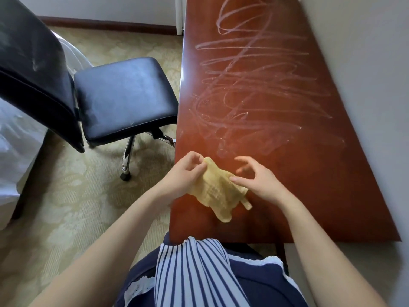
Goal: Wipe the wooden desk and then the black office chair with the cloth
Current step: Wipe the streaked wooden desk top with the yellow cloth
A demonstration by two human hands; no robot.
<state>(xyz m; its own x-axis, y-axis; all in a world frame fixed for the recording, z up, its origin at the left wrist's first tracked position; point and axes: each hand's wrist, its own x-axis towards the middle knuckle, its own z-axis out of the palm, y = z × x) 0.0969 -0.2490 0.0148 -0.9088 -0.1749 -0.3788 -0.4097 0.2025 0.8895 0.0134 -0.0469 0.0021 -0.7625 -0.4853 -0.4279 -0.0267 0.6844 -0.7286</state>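
Observation:
A yellow cloth hangs just above the near end of the reddish wooden desk. My left hand pinches the cloth's upper corner. My right hand lies beside the cloth with the thumb touching its right edge and the fingers curved in the air. Pale smeared streaks cover most of the desk top beyond my hands. The black office chair stands left of the desk, its backrest towards the left edge of the view.
A white wall runs along the desk's right side. Patterned beige carpet covers the floor on the left. White fabric lies behind the chair. The chair's chrome base and a caster sit close to the desk's left edge.

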